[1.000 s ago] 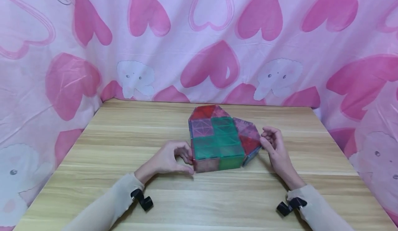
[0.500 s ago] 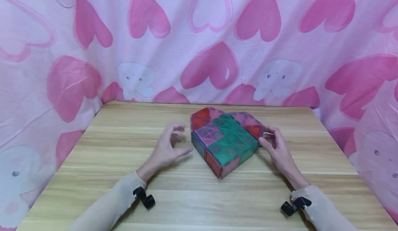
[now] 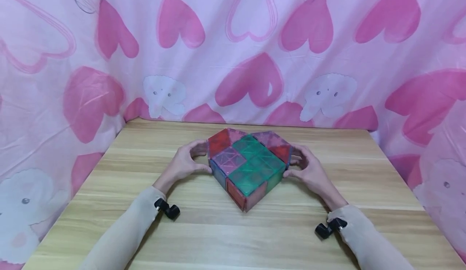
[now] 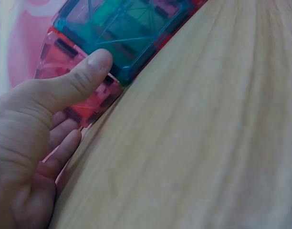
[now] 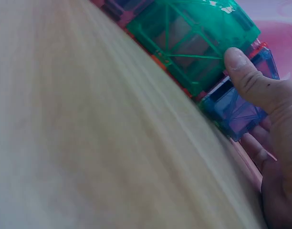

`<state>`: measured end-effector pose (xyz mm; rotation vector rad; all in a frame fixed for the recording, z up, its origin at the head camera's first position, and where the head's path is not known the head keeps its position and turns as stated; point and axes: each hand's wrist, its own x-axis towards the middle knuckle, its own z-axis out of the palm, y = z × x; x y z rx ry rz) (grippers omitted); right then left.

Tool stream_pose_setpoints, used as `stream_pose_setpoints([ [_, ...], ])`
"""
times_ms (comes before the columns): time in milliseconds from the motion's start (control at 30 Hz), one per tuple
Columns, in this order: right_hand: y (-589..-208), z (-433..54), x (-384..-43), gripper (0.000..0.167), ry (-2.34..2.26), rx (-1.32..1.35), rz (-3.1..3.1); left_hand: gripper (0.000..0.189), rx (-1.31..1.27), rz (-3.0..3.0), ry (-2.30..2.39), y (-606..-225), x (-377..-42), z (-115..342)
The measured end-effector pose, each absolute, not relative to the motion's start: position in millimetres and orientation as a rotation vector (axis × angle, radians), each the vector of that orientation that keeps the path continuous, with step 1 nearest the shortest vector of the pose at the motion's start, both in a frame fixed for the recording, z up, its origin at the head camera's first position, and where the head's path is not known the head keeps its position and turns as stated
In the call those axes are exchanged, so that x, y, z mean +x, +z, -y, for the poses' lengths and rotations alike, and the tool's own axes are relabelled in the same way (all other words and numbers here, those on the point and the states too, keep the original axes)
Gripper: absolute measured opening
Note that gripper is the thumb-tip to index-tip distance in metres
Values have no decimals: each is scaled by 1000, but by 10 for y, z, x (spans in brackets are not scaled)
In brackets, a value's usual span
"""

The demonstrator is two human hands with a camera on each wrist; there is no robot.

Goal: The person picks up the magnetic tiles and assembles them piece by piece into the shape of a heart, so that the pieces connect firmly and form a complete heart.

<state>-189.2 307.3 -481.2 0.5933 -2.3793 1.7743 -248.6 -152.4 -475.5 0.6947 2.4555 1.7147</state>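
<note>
A heart-shaped box of see-through magnetic tiles [image 3: 258,165] lies on the table, its point towards me and its two lobes at the back. Its top is green in the middle, with purple, red and pink tiles around. My left hand [image 3: 183,161] grips the left lobe, thumb at the front and fingers curled behind. In the left wrist view that thumb presses near a blue-green side tile [image 4: 122,36]. On the other side, my right hand [image 3: 309,168] holds the right lobe the same way, its thumb on a green side tile [image 5: 193,45] in the right wrist view.
The wooden table [image 3: 233,241] reaches back to a pink curtain [image 3: 204,72] with hearts and elephants, which also hangs along both sides. Black wrist cameras [image 3: 167,209] are strapped over both sleeves.
The tile heart has turned so its point faces me, then shifted left. My left hand came off its side and now holds the left lobe; my right hand followed leftwards.
</note>
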Motion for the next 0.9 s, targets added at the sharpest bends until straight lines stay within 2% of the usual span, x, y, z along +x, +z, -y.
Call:
stream_pose_setpoints([
  [900, -4824, -3250, -1759, 98, 1828, 676, 2365, 100, 744, -2491, 1616, -4754, -2464, 1408],
])
